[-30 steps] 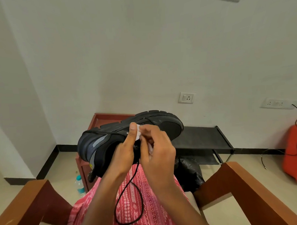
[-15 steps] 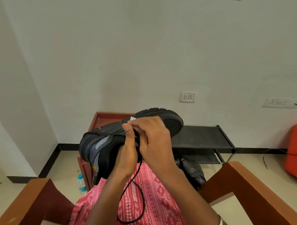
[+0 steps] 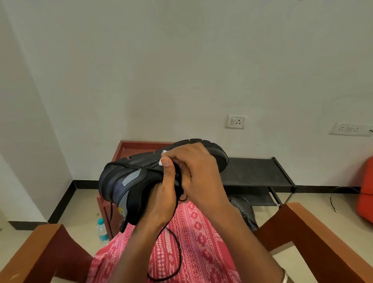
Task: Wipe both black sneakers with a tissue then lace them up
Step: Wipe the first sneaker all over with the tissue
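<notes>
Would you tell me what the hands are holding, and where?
The left hand grips the black sneaker at its opening; the right hand holds a tissue against its side.

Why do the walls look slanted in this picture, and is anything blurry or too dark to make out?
Head view: the wide lens slants the wall corner; light is soft and even, no glare; the left hand and right hand look sharp; the black sneaker loses detail in shadow; the tissue barely shows.
</notes>
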Demonstrator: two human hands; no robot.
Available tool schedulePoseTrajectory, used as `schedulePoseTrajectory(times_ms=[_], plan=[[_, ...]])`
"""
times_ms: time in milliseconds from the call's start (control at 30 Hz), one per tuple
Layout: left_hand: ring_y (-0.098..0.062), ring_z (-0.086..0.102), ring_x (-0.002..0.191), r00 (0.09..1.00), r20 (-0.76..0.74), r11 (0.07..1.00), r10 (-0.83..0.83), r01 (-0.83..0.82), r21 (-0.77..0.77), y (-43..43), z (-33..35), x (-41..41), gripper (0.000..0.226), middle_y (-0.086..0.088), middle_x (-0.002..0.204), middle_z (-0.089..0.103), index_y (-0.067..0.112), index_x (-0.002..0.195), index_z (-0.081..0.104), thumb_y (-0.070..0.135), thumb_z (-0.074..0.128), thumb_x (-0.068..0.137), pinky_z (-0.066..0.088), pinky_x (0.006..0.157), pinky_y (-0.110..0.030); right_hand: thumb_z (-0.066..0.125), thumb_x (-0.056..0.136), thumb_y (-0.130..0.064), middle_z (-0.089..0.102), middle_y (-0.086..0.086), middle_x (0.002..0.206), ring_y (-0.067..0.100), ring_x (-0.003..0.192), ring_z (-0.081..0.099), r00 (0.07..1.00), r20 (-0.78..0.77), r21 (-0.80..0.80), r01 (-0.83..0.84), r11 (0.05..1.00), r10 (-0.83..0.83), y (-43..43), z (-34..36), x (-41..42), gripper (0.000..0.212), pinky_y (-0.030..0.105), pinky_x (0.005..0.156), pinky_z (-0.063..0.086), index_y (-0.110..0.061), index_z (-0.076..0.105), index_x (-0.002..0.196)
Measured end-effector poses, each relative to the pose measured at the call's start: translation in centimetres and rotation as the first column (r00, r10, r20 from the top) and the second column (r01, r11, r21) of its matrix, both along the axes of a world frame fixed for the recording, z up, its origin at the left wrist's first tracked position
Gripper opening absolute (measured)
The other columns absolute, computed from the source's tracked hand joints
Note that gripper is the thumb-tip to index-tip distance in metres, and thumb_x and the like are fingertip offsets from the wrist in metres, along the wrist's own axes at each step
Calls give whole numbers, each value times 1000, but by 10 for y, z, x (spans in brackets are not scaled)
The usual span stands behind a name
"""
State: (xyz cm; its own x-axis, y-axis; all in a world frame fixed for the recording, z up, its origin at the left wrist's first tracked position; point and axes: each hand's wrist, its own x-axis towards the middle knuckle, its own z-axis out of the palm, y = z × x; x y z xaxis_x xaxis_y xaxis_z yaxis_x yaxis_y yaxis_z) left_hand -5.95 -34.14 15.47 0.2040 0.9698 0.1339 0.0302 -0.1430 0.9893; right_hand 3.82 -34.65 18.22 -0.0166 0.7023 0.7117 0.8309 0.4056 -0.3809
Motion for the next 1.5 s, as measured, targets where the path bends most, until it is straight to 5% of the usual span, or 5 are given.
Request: schedulePoseTrajectory(times_ms=[333, 767, 1000, 1300, 1500], plan=[[-20, 61, 123, 994, 93, 997, -65, 67, -23, 5, -9, 1, 94, -5, 122, 69, 43, 128, 61, 100, 17, 67, 45, 110, -48, 63, 92, -7, 72, -3, 95, 19, 96, 61, 984, -83, -75, 151, 986, -157, 24, 4, 12, 18, 6, 83, 35, -18, 77, 96], [-4, 24, 39, 981, -185, 998, -53, 56, 9, -3, 2, -4, 113, 12, 40, 25, 15, 77, 47, 108, -3, 40, 26, 44, -15, 57, 94, -5, 70, 0, 98, 16, 95, 61, 967, 11, -275, 248, 929, -255, 36, 35, 29, 24, 25, 81, 47, -19, 77, 94], [-2, 50, 125, 979, -182, 985, -91, 114, 125, -5, -4, -4, 110, 15, 127, 60, 34, 136, 51, 101, 4, 62, 32, 115, -29, 67, 86, -7, 74, -6, 94, 7, 91, 65, 994, -87, -353, -87, 932, 60, 30, 35, 1, 19, 22, 84, 51, -22, 79, 91], [-3, 37, 41, 932, -354, 990, -77, 113, 80, -6, 5, -6, 90, 11, 40, 30, 17, 56, 28, 98, -10, 54, 28, 56, -24, 59, 92, -3, 71, -2, 97, 15, 93, 62, 946, 78, -308, 322, 895, -314, 30, 40, 45, 25, 22, 75, 44, -21, 76, 92], [26, 49, 95, 959, -262, 973, -105, 154, 174, -2, -2, -7, 89, 36, 91, 57, 50, 100, 55, 105, 1, 54, 38, 104, -15, 64, 90, -12, 74, -10, 96, 10, 94, 65, 995, 55, -362, 103, 927, -89, 26, 42, 16, 19, 28, 87, 50, -25, 77, 90]])
